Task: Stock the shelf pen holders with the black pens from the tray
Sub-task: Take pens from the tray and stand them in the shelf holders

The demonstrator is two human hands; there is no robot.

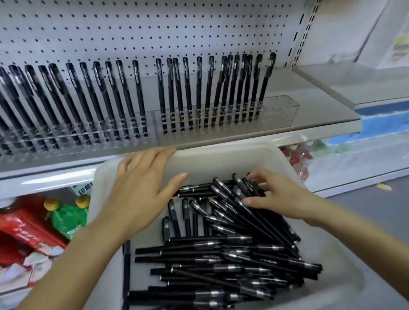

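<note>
Our left hand (142,194) lies flat with fingers spread and holds nothing, its fingertips reaching the far rim of the white plastic tray (223,156). Below and right of that palm, the black capped plastic pens (222,261) fill the tray in a loose heap. Our right hand (276,197) curls fingers and thumb round a few pens at the heap's far end. Above both hands, the clear acrylic pen holders (279,109) stand nearly full. We judge only the slots up and right of that grip remain, with many pens to spare.
</note>
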